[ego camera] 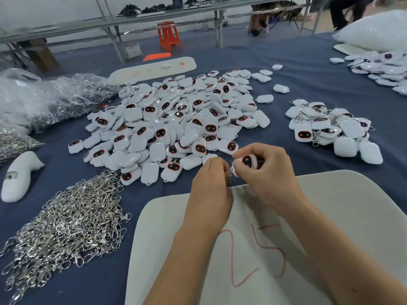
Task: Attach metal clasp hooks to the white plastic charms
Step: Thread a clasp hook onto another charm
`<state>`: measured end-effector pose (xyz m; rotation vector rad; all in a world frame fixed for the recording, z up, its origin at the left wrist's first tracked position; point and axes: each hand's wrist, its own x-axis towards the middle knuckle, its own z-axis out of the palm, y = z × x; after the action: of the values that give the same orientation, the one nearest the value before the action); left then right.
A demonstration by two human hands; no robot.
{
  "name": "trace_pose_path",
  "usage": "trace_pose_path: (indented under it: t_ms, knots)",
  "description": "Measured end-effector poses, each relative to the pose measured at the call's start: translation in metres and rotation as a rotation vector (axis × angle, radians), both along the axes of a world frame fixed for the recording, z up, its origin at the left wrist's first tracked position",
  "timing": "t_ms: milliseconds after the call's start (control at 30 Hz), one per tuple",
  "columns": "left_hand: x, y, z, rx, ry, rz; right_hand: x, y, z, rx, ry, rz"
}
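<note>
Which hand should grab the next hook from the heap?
Probably the left hand: the hook heap lies on its side, and it pinches only a small hook, while the right hand grips the charm.

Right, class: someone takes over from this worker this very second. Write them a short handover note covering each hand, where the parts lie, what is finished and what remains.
Right hand: grip on one white charm, face up.
Left hand: pinching a metal clasp hook at the charm's edge; whether it is attached cannot be seen.
Loose hooks: pile at near left on the blue cloth.
Unhooked charms: big centre pile.
Done: the small pile with hooks, at right.
Left: finish this one, then the centre pile.
</note>
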<state>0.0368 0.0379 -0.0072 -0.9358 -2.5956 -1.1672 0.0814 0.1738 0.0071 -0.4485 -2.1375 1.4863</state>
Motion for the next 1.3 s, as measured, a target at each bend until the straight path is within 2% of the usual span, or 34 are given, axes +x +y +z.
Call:
trace_pose_path:
  t_ms: [133,233,433,667,933,1100,1300]
  knots:
    - [-0.001,-0.001,0.004,0.205,-0.149,-0.005,-0.002,-0.005,-0.002,-0.147,0.052,-0.048]
    - [-0.004,-0.002,0.006,0.294,-0.182,-0.015,-0.002,-0.007,-0.002,-0.209,0.086,-0.040]
    - [-0.008,-0.004,0.003,0.347,-0.215,-0.063,-0.004,-0.003,-0.003,-0.319,0.111,-0.049]
    - [-0.012,-0.007,0.004,0.411,-0.213,-0.017,0.000,-0.005,-0.003,-0.336,0.142,0.047]
    - [-0.017,-0.011,0.005,0.424,-0.269,0.014,-0.001,-0.001,-0.004,-0.263,0.164,0.008]
    - [-0.014,-0.009,0.006,0.467,-0.374,0.043,-0.002,0.001,-0.005,-0.130,0.128,0.069]
    - [-0.017,-0.012,0.007,0.554,-0.425,-0.077,-0.002,0.004,-0.006,0.089,0.081,0.188]
